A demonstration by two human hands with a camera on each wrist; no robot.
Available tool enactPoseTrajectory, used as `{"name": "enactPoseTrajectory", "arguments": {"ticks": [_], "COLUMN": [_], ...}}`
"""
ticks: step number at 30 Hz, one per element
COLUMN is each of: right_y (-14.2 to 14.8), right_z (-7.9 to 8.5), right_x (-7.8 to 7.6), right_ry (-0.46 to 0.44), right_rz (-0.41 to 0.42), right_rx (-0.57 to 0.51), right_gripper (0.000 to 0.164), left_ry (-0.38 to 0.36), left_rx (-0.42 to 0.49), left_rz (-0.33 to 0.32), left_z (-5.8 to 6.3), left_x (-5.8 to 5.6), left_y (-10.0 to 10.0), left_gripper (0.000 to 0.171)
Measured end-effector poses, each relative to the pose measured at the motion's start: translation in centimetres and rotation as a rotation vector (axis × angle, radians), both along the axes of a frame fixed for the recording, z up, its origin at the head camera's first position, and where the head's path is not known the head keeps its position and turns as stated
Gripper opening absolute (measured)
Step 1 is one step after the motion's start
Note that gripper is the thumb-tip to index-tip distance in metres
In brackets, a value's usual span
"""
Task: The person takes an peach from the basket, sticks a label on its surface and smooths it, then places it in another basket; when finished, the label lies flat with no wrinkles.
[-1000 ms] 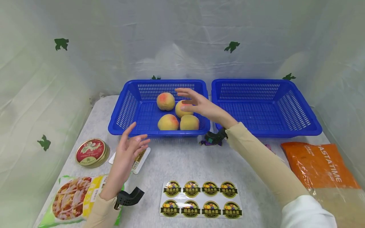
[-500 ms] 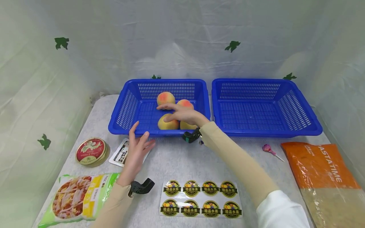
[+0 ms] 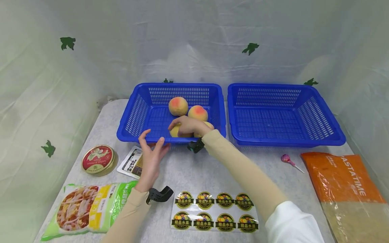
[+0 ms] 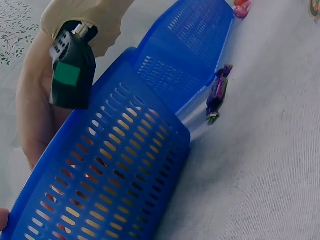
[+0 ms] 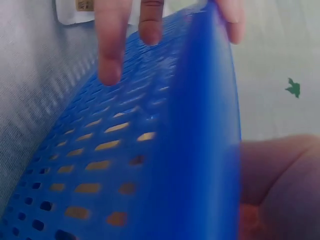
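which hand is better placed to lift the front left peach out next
Likely the right hand: it is over the front left peach, fingers curled down at it. The left hand is at the blue basket's front rim, farther from that peach.

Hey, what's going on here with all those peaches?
A person is busy with four peaches in the left blue basket. Their right-hand grip is curled over the near-left peach, which is inside the basket with the other three. Their left-hand grip is at the front of that basket. A second blue basket stands to the right, and a sheet of round stickers lies on the table.
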State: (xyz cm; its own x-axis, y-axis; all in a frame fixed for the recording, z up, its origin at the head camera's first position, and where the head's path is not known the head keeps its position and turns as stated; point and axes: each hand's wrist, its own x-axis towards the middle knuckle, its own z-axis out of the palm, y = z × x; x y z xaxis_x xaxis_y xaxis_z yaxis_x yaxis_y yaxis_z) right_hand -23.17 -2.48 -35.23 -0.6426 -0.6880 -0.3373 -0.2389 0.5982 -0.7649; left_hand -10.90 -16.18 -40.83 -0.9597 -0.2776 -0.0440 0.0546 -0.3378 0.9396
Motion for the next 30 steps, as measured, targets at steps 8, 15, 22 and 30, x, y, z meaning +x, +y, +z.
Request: {"name": "enactPoseTrajectory", "arguments": {"ticks": [8,15,22,30], "right_y": [0.4,2.6,5.9,10.0], "right_z": [0.2,1.4,3.1,4.6], "right_x": [0.1,-0.1,0.5,2.5], "right_ry": [0.087,-0.018,-0.13,-0.167], "right_rz": [-0.043,-0.081,-0.098,-0.081], "right_rx": [-0.091,-0.297,-0.461,-0.546], "right_gripper": [0.036,0.036,0.037,0.04], "left_ry": [0.08,0.159,0.197,0.23], "left_rx": [0.002,0.006,-0.045,-0.061], "left_rz": [0.04,0.064,0.092,0.112], "left_z": [-1.0,-6.0,-7.5,-7.5], "left_x": [-0.3,-2.1,-2.6,-2.5], "left_y": [0.2,-1.5,-1.7,-1.5], "left_gripper": [0.051,0.052,0.054,0.052]}}
